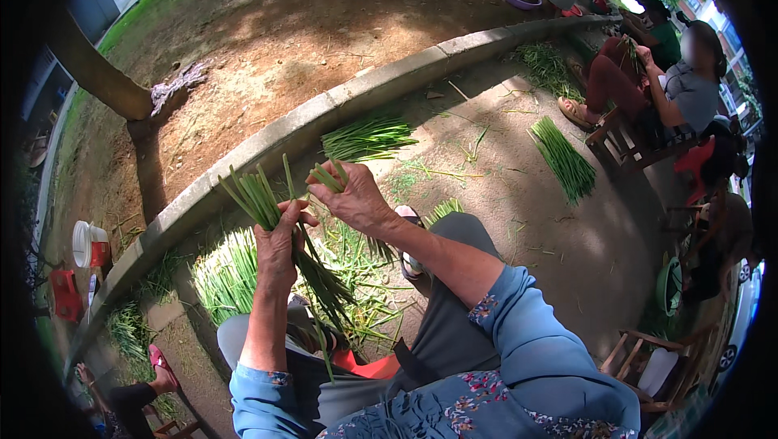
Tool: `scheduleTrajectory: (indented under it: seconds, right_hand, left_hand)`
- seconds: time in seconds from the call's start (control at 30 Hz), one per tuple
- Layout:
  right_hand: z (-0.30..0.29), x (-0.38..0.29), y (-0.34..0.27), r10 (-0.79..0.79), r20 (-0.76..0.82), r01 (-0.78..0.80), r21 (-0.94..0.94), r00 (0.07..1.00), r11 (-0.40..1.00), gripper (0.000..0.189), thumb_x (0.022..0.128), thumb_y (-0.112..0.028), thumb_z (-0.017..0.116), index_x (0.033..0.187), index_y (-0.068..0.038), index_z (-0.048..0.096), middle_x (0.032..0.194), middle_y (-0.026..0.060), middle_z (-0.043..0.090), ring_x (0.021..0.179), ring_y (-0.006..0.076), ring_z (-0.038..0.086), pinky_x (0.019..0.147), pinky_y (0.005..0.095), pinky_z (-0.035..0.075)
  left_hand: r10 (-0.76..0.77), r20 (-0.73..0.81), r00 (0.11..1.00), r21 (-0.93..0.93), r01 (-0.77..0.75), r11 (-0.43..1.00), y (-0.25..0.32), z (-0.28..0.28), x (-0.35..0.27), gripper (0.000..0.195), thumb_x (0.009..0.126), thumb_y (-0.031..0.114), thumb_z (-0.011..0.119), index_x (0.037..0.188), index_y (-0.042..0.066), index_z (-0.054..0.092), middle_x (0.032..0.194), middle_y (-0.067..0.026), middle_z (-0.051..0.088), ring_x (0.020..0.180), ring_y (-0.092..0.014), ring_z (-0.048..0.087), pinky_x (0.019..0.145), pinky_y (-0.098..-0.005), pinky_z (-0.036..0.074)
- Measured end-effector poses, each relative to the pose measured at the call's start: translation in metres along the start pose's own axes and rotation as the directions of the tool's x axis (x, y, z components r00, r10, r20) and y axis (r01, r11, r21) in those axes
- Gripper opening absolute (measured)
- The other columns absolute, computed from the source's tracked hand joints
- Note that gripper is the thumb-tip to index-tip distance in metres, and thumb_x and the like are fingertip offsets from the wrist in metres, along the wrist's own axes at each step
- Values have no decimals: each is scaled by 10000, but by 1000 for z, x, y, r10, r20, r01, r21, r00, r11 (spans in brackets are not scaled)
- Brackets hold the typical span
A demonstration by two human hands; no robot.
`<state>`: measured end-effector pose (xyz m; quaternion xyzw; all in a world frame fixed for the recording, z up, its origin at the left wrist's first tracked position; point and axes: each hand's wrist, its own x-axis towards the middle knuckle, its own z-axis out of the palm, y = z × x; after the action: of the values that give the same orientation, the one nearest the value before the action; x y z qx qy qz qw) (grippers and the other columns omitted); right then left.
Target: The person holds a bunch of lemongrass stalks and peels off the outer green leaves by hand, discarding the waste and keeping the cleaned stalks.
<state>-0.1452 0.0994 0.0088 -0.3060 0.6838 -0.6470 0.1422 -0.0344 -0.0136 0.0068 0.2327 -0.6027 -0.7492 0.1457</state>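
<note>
My left hand (281, 241) is closed around a bunch of long green stalks (258, 196), whose thick ends fan out above it and whose darker leaves droop below. Beside it on the right, my right hand (352, 196) grips a few shorter-looking green stems, their cut ends poking up past the thumb. A large pile of pale-ended stalks (225, 275) lies left of my knees. Loose green trimmings (364, 293) cover the ground between my feet. Another bundle of stalks (368, 138) rests against the curb ahead.
A concrete curb (316, 110) curves across the view. On the right lie another green bundle (562, 159) and wooden chairs (656, 360); a seated person (687, 86) handles stalks there. A white bucket (90, 244) stands beyond the curb at left. Another person's foot (162, 369) shows at lower left.
</note>
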Motion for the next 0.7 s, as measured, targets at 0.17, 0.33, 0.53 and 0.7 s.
scheduleTrajectory:
  seconds: [0.17, 0.33, 0.53, 0.7]
  right_hand:
    - [-2, 1, -6, -88, -35, 87, -12, 996, 996, 123, 781, -120, 613, 799, -6, 568, 638, 91, 580, 557, 146, 558, 508, 305, 437]
    - [-5, 2, -5, -119, -73, 117, -24, 990, 993, 149, 786, -139, 611, 777, 0, 559, 611, 99, 565, 544, 164, 555, 503, 321, 430]
    - [-4, 2, -5, -63, -42, 67, 100, 997, 993, 137, 787, -152, 625, 780, -19, 595, 598, -7, 517, 566, 66, 453, 515, 262, 404]
    - [-2, 2, -7, -54, 9, 52, 165, 998, 985, 141, 778, -142, 632, 786, -9, 583, 604, 27, 537, 555, 84, 481, 510, 272, 413]
  left_hand:
    - [-64, -32, 997, -143, 59, 988, -8, 3, -14, 228, 858, 241, 583, 927, 26, 616, 686, -48, 622, 416, -48, 408, 388, -172, 310]
    - [-167, -29, 986, -157, 160, 975, -13, 15, -27, 212, 865, 244, 573, 936, 48, 610, 704, -34, 617, 420, -43, 421, 386, -164, 313]
    - [-226, -149, 963, -101, 213, 972, -19, 9, -44, 209, 849, 238, 595, 920, 42, 608, 706, -59, 628, 410, -60, 416, 380, -174, 311]
    - [-303, -120, 945, -338, 248, 908, -20, 0, -55, 223, 858, 238, 582, 953, 35, 583, 759, -74, 625, 426, -72, 403, 394, -182, 317]
